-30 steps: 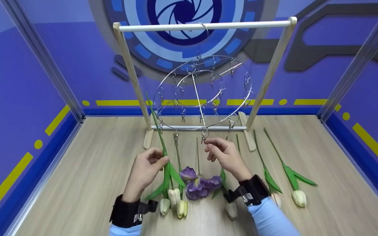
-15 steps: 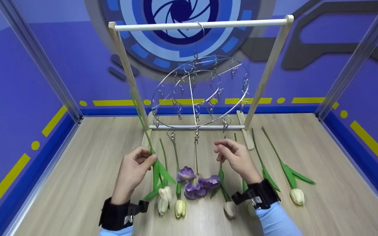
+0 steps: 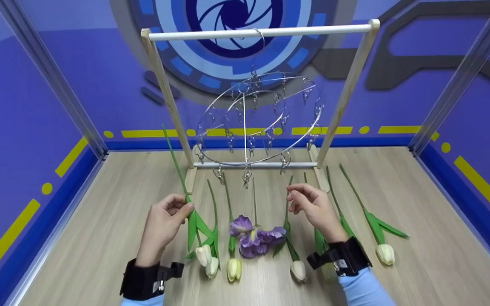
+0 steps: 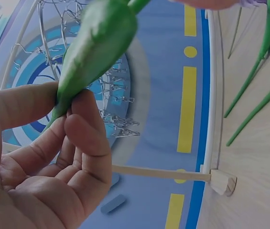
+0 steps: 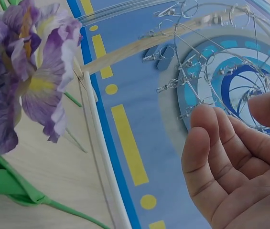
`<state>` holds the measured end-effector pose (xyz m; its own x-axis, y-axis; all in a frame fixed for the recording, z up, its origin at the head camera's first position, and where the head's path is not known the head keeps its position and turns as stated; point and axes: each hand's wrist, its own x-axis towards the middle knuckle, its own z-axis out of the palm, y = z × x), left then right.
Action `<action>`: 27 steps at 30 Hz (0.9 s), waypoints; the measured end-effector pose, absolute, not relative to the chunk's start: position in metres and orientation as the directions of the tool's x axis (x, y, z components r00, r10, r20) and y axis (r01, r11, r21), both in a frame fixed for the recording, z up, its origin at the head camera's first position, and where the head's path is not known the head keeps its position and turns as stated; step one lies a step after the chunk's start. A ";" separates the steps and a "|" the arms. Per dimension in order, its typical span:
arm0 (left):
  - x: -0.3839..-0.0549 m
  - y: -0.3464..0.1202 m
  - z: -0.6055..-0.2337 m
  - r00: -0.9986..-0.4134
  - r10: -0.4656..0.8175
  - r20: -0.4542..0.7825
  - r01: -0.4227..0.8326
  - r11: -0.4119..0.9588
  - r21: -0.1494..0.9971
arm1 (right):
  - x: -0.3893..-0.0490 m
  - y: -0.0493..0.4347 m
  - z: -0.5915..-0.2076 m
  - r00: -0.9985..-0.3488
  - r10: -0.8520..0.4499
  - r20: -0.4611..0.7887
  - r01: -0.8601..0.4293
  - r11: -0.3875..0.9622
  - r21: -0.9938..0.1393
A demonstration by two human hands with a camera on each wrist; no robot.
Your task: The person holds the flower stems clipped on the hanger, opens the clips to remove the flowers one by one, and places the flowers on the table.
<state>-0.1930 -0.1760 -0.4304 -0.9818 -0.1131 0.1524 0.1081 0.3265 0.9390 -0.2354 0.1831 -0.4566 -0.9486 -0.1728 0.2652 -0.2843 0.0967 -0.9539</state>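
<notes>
My left hand (image 3: 162, 225) pinches a white artificial tulip (image 3: 203, 255) by its stem between thumb and fingers. The bloom hangs down and the bare stem points up to the left. In the left wrist view a green leaf (image 4: 96, 47) of it rises above my fingertips. My right hand (image 3: 317, 212) is in the air, fingers loosely curled and holding nothing. Behind both hands a round wire hanger (image 3: 245, 127) with several dangling metal clips (image 3: 247, 176) hangs from a wooden stand. A purple iris (image 3: 255, 238) lies on the table between my hands.
The stand's white top bar (image 3: 266, 32) carries the hanger. On the wooden table (image 3: 440, 255) lie several more tulips, among them a yellowish one (image 3: 234, 270), a pale one (image 3: 298, 271) and one at the far right (image 3: 385, 254). Blue panels (image 3: 36, 97) enclose the table.
My left hand has moved left with the tulip, farther from the hanger. My right hand has drawn away to the right from the front clip. The hanger has swung slightly.
</notes>
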 end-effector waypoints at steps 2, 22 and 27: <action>-0.194 -0.178 -0.432 -0.982 -0.121 0.145 0.098 0.332 0.938 | -0.234 0.185 -0.459 -0.950 -0.174 0.261 -0.280 0.097 -0.955; -0.199 -0.199 -0.446 -0.989 -0.118 0.092 0.031 0.435 0.900 | -0.224 0.192 -0.475 -0.964 -0.162 0.212 -0.248 0.249 -0.936; -0.200 -0.201 -0.453 -0.991 -0.116 0.060 0.002 0.444 0.896 | -0.224 0.192 -0.475 -0.961 -0.180 0.211 -0.254 0.272 -0.928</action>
